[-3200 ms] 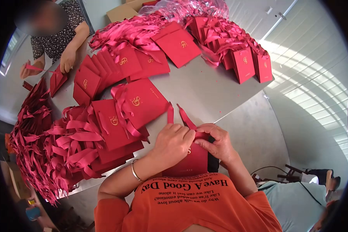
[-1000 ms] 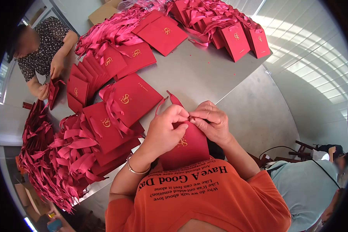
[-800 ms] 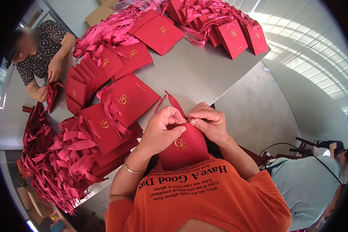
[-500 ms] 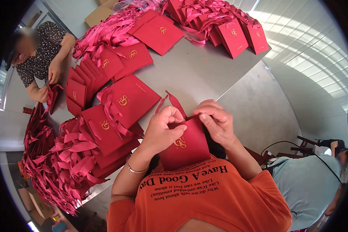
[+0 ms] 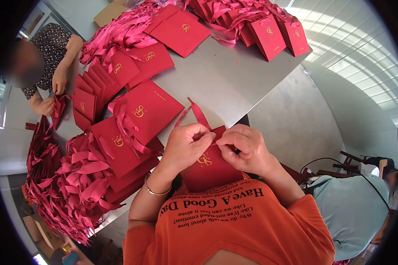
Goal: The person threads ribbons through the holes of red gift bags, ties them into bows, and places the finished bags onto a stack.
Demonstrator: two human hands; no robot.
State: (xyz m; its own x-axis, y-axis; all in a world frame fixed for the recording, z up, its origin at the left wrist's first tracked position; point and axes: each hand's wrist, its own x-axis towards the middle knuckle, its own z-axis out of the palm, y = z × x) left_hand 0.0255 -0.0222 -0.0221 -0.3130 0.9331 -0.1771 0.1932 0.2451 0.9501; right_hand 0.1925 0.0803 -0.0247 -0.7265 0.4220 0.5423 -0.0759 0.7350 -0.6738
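A red paper gift bag (image 5: 206, 171) with a gold monogram leans upright against my orange shirt, its top edge turned toward the table. My left hand (image 5: 191, 145) is closed in a pinch at that edge. Almost touching it, my right hand (image 5: 246, 148) also pinches at the bag's top, fingers curled. Whatever bit of ribbon or paper lies between the fingertips is too small to make out. A red ribbon (image 5: 200, 113) loops up from behind the bag and over the table edge.
Finished-looking red bags (image 5: 152, 110) lie flat on the metal table (image 5: 216, 84), with ribbon heaps (image 5: 82, 172) on the left. More bags (image 5: 269, 37) stand at the far end. Across the table a person (image 5: 51, 66) handles a bag; another person (image 5: 349, 212) sits at my right.
My right hand has moved left and slightly down, from the bag's far corner to beside my left fingertips. My left hand stays near the same spot. The person opposite has leaned their head lower.
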